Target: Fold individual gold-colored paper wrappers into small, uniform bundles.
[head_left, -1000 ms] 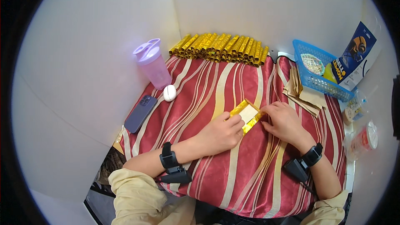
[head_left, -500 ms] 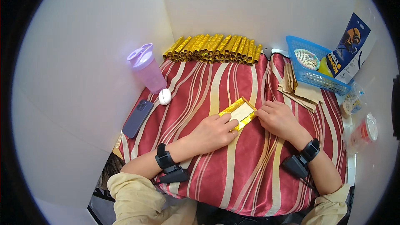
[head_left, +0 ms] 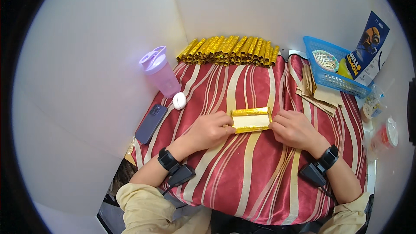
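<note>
Between my hands lies a sheet of gold foil paper (head_left: 251,121), pale on its inner face, with its far and near long edges folded inward. My left hand (head_left: 211,130) pinches its left end, fingers closed. At the right end, my right hand (head_left: 296,131) grips the foil paper with thumb and fingers pressed together. Past them, at the back of the cloth, a pile of gold foil tubes (head_left: 229,52) lies side by side in stacked rows.
A red striped cloth (head_left: 216,169) covers the table. To the left are a purple shaker bottle (head_left: 162,76), a white oval case (head_left: 179,101) and a phone (head_left: 151,124). On the right sit brown paper pieces (head_left: 318,93), a blue basket (head_left: 342,84) and plastic cups (head_left: 385,134).
The foil paper has turned from a slant to nearly level across. My left hand has shifted left and up to its left end; the right hand still holds the other end.
</note>
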A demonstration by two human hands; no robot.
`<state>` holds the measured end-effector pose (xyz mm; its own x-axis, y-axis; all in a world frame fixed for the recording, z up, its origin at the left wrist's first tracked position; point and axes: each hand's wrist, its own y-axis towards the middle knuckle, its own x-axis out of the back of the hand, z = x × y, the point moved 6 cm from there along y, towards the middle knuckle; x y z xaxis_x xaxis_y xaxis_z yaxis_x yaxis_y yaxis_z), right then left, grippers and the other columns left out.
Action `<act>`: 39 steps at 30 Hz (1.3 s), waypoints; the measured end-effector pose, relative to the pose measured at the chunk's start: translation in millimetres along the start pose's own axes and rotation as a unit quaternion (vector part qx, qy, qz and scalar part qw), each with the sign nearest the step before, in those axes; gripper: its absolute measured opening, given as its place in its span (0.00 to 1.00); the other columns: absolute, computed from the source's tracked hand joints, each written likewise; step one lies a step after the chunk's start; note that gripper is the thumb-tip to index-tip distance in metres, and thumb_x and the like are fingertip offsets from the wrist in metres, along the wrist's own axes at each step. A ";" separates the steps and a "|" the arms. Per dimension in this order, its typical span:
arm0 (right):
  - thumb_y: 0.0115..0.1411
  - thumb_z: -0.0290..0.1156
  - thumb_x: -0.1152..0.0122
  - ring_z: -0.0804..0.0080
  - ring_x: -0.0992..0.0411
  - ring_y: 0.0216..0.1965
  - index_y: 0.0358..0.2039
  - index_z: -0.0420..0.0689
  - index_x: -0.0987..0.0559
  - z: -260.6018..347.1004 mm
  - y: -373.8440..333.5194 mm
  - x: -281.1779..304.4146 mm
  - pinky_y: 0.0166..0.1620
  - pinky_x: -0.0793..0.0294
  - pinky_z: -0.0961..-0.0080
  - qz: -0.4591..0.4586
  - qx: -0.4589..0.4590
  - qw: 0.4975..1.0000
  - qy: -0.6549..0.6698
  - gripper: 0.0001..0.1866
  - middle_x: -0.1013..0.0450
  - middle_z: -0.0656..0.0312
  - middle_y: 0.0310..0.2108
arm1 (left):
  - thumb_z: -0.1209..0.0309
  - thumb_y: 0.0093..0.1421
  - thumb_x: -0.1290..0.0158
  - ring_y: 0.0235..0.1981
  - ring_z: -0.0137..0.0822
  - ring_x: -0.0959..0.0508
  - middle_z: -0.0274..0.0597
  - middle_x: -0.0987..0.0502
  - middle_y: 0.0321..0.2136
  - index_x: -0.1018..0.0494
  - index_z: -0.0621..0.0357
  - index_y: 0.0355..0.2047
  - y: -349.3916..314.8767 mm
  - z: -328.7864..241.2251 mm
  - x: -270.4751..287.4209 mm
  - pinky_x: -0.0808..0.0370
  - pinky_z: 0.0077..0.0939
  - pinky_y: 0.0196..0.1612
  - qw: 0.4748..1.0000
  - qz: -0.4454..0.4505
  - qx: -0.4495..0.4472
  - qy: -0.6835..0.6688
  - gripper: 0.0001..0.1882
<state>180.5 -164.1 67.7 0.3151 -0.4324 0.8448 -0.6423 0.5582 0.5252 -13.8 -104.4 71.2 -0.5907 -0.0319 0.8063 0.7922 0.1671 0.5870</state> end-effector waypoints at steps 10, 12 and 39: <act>0.48 0.27 0.37 0.64 0.29 0.32 0.28 0.43 0.27 -4.2 -5.3 -11.7 0.34 0.27 0.69 0.026 -0.045 0.997 0.055 0.08 0.32 0.60 0.26 | 0.73 0.48 0.38 0.32 0.35 0.25 0.34 0.26 0.29 0.23 0.55 0.26 -3.5 -3.6 -9.4 0.25 0.29 0.31 0.998 0.060 0.023 0.003 0.06; 0.48 0.26 0.37 0.64 0.29 0.32 0.28 0.42 0.27 -4.3 -5.6 -11.4 0.34 0.27 0.69 0.026 -0.043 0.997 0.056 0.08 0.32 0.60 0.27 | 0.73 0.48 0.38 0.32 0.35 0.25 0.34 0.26 0.28 0.24 0.55 0.26 -4.3 -6.7 -12.5 0.25 0.29 0.32 0.998 0.061 -0.017 0.019 0.06; 0.49 0.27 0.42 0.66 0.29 0.32 0.28 0.43 0.28 19.9 34.9 -20.8 0.36 0.26 0.71 0.036 0.006 0.996 0.081 0.06 0.32 0.62 0.26 | 0.71 0.45 0.37 0.36 0.41 0.26 0.38 0.27 0.30 0.28 0.55 0.27 -11.3 7.6 -14.5 0.27 0.33 0.39 0.987 0.025 0.147 -0.050 0.11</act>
<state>137.6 -149.7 66.5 0.3759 -0.2723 0.8858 -0.6752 0.5741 0.4630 -15.4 -98.3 52.4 -0.5754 0.0792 0.8140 0.7508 0.4459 0.4874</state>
